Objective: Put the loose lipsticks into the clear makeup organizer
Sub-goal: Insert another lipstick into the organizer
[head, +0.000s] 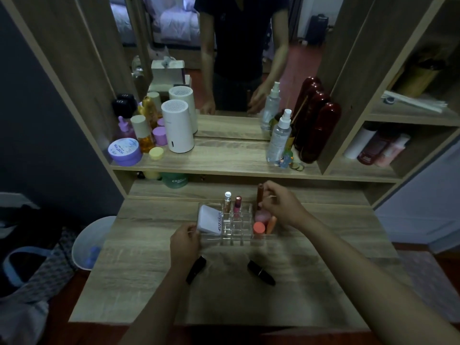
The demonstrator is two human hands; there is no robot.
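Observation:
The clear makeup organizer point(239, 229) stands mid-table with two lip tubes point(232, 201) upright in its back slots, a white packet point(209, 219) at its left and orange and pink items point(259, 227) at its right. My right hand point(280, 204) holds a brown lipstick tube point(259, 192) upright over the organizer's back right corner. My left hand point(185, 242) grips the organizer's front left corner. Two black lipsticks lie loose on the table in front: one point(196, 268) just under my left wrist, the other point(261, 272) to the right.
A shelf behind carries a white humidifier point(177, 129), jars, spray bottles point(278, 138) and dark red bottles point(316, 130) before a mirror. A green jar point(174, 181) sits under the shelf. A white bin point(90, 241) stands left of the table.

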